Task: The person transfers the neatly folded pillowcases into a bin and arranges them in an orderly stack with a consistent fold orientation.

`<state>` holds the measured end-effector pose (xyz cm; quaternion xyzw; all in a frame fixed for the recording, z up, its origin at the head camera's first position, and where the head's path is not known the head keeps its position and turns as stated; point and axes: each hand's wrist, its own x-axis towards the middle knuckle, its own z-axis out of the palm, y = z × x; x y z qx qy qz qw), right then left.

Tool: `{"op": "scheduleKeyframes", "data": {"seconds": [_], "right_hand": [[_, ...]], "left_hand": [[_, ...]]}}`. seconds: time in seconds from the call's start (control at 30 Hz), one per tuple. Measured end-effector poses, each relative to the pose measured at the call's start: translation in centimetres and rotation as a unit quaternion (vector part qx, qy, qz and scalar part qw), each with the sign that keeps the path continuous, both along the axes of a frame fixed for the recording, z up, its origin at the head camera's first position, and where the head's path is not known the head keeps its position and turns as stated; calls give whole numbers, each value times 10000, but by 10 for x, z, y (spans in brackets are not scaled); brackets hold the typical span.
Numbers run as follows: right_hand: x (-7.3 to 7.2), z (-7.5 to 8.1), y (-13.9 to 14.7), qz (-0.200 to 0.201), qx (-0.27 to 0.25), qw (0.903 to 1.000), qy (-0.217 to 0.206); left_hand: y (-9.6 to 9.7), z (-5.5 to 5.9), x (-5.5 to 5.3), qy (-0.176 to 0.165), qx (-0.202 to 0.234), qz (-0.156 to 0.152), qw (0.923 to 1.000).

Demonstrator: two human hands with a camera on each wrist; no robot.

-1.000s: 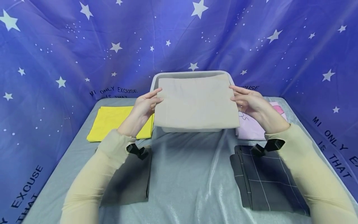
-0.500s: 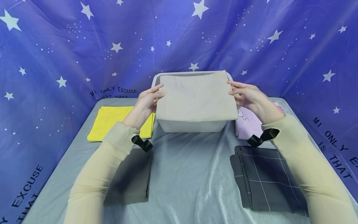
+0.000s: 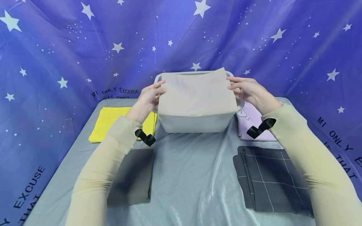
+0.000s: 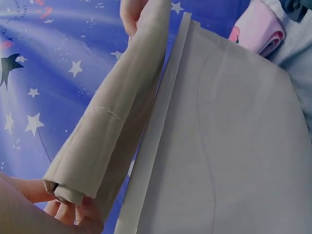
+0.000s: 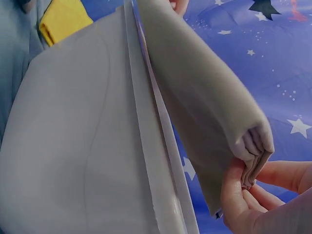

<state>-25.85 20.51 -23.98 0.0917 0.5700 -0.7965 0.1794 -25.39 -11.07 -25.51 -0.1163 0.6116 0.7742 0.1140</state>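
Observation:
A folded beige cloth (image 3: 196, 94) is stretched flat between my two hands, over the mouth of a pale grey-white bin (image 3: 195, 125). My left hand (image 3: 147, 99) pinches its left edge between thumb and fingers. At the opposite edge my right hand (image 3: 250, 90) pinches it the same way; the far right corner pokes up. In the left wrist view the cloth (image 4: 97, 131) shows its rolled fold and a short stitch line, just above the bin's rim (image 4: 161, 126). The right wrist view shows stacked layers of the cloth (image 5: 204, 92) at my fingers. The bin's inside is mostly hidden.
Folded yellow cloth (image 3: 111, 121) lies left of the bin, folded pink cloth (image 3: 251, 117) right of it. Nearer are a dark grey folded cloth (image 3: 133, 179) and a dark checked one (image 3: 271, 179). A blue star-print curtain (image 3: 181, 34) stands behind the grey-covered table (image 3: 189, 175).
Both hands have moved forward and up with the beige cloth, so it reaches farther over the bin and more of the bin's front shows below it.

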Motion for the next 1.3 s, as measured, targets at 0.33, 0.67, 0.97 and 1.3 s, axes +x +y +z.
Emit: {"op": "scheduleKeyframes", "data": {"seconds": [0.33, 0.67, 0.97, 1.3], "right_hand": [[-14, 11, -4, -118, 301, 9994, -84], [-23, 16, -5, -174, 604, 9980, 11], [-32, 18, -7, -184, 1052, 9941, 213], [-42, 12, -12, -157, 1844, 9819, 389]], "left_hand": [[3, 4, -17, -45, 77, 156, 9998], [8, 5, -29, -48, -386, 293, 9988], [10, 6, -37, 7, -483, 393, 9981], [11, 1, -44, 80, -1010, 523, 9935]]}}
